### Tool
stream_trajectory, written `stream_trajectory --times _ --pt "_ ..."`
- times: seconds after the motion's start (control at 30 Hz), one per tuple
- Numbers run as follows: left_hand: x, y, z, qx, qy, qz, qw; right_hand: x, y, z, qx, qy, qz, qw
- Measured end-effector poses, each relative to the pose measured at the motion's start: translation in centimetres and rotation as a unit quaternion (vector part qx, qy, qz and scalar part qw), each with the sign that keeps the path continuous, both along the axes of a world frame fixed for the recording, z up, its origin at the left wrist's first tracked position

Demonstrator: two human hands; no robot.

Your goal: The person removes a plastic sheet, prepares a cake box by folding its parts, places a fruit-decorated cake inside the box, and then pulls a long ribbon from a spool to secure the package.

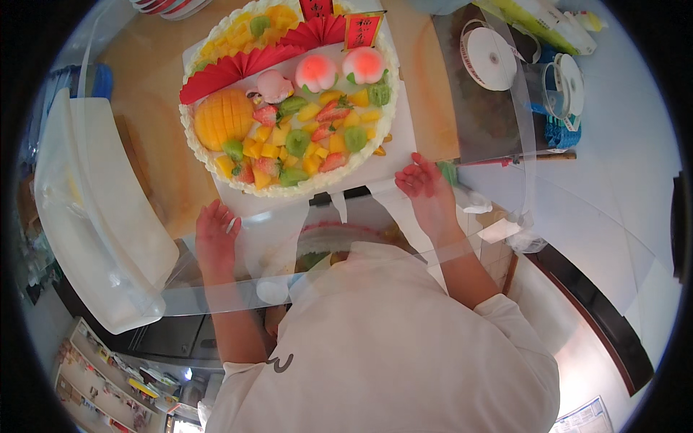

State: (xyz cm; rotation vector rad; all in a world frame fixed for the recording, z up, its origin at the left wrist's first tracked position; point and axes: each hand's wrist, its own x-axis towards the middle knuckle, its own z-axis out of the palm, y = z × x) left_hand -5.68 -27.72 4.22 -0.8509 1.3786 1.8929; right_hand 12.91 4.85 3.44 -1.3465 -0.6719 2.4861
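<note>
Before me a large oval cream cake stands on a white board. It carries cut fruit, a scored mango half, two pink peach-shaped decorations and red paper fans. A clear plastic box cover lies between my view and both hands. Through it I see my left hand by the board's front left corner, its thumb apart. My right hand is by the front right corner, fingers curled. Whether either hand grips the cover's lower rim cannot be made out.
A translucent white plastic tub occupies the left side. Ribbon spools and a clear plastic cup are at the right, near a green-and-white package. Red-striped bowls sit at the far edge. Shelves appear at lower left.
</note>
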Motion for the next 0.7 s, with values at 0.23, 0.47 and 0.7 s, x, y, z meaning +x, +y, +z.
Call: stream_trajectory --times 0.23,0.47,0.7 --pt "0.6 -0.3 -0.3 -0.08 0.048 -0.043 0.995 0.6 -0.8 0.1 0.063 -0.033 -0.001 0.997" --pt "0.5 -1.3 -1.3 -0.073 0.062 -0.065 0.993 0.8 -0.8 0.0 0.2 -0.09 0.108 0.97" --pt "0.4 -0.9 -1.1 -0.125 0.081 -0.101 0.984 0.6 0.2 0.0 0.22 -0.143 0.167 0.95"
